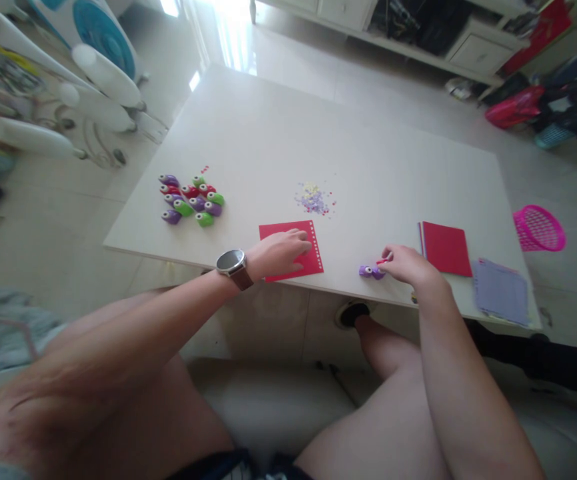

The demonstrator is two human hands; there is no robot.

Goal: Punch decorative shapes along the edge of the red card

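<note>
Your left hand (285,249) lies loosely open on the red sheet (310,262). Your right hand (399,263), fingers pinched, meets the purple punch (365,271); I can't tell its hold.

Red at the near edge, and it's a bold one: the sheet (309,261), dotted pale down its right side, against a white table (378,153). Over towards the left edge, purple, green and red pieces (183,208), white-ringed dark eyes on them! Mid-table, confetti (315,200) in lilac, pale yellow, flecks of red. Near edge again, a purple piece (365,271) with a red sliver (381,261); near right corner, lilac paper (501,291).
</note>
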